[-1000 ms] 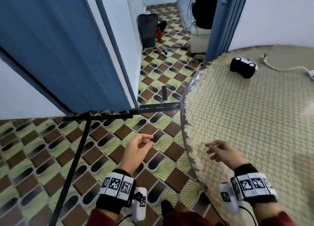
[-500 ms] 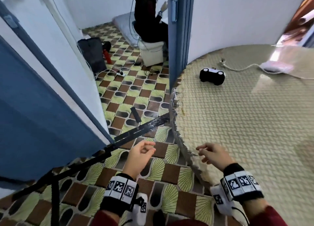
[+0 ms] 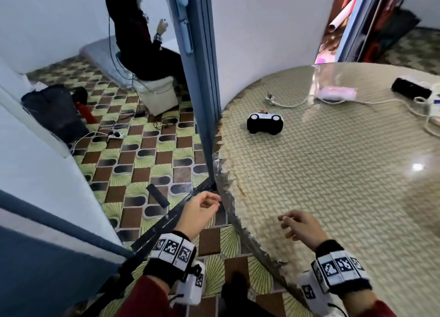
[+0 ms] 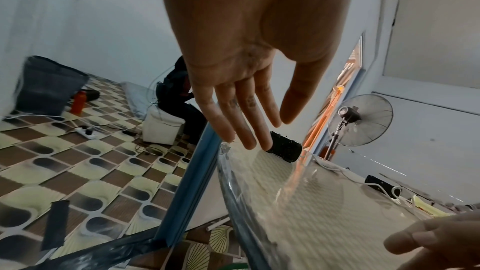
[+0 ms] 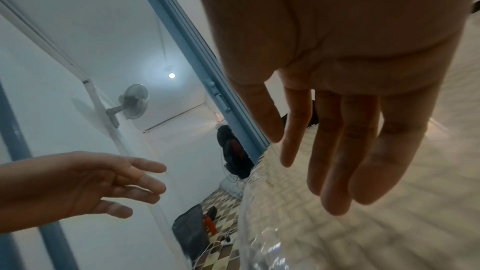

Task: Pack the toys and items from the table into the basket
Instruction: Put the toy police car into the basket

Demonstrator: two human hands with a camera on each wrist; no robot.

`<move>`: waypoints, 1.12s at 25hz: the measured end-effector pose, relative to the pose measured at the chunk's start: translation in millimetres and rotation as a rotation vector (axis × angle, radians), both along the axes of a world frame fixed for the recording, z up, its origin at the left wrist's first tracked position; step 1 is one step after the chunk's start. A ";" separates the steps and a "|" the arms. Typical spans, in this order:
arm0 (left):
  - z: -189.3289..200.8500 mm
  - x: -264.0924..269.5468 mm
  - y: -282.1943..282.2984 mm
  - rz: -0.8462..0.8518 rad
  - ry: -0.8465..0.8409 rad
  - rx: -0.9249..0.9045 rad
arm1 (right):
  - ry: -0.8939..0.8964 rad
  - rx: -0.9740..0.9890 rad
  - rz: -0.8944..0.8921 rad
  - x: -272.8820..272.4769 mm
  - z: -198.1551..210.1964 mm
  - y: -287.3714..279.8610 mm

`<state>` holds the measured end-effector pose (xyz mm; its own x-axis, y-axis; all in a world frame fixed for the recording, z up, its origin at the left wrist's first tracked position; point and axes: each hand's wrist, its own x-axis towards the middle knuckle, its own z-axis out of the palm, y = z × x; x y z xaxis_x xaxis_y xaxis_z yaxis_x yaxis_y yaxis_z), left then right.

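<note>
A black and white toy car point(image 3: 264, 123) point(image 4: 284, 149) lies upturned on the round woven-pattern table point(image 3: 333, 173), far from both hands. My left hand point(image 3: 202, 206) point(image 4: 249, 93) hovers empty over the floor just off the table's left edge, fingers relaxed. My right hand point(image 3: 295, 223) point(image 5: 335, 130) hangs empty over the table's near edge, fingers loosely extended. No basket is in view.
A white cable with plug point(image 3: 285, 103), a pink item point(image 3: 337, 93), a black box point(image 3: 410, 91) and a power strip lie at the table's far side. A blue door frame point(image 3: 202, 78) stands left of the table. A person point(image 3: 142, 42) sits beyond on a white stool.
The view has swung right, bringing more of the table and its far items into sight. Both hands stay empty and have kept their places near the table's edge.
</note>
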<state>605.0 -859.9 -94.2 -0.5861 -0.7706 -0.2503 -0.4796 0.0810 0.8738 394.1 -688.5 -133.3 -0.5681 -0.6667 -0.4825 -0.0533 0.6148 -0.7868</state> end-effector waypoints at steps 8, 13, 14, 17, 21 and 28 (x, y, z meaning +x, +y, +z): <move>-19.4 -89.0 -103.5 -0.148 -0.062 -0.040 | 0.021 0.013 -0.070 -56.5 4.0 -88.5; -46.7 -144.5 -162.4 -0.274 -0.218 -0.080 | 0.066 0.036 -0.116 -96.4 14.1 -142.9; -52.3 -158.0 -175.5 -0.296 -0.258 -0.109 | 0.101 0.031 -0.127 -107.1 14.8 -155.7; -65.3 -195.7 -208.8 -0.377 -0.324 -0.178 | 0.238 0.025 -0.188 -136.8 22.1 -194.4; -81.8 -235.4 -247.2 -0.573 -0.504 -0.213 | 0.438 -0.032 -0.291 -176.6 36.8 -256.7; -107.0 -246.5 -254.4 -0.748 -0.543 -0.249 | 0.441 0.380 0.183 -229.7 25.6 -319.2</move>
<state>358.6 -1114.3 -201.2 -0.8002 -0.3115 -0.5125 -0.5632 0.6841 0.4634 164.4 -1007.7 -107.6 -0.6612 -0.5995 -0.4511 -0.4550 0.7985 -0.3942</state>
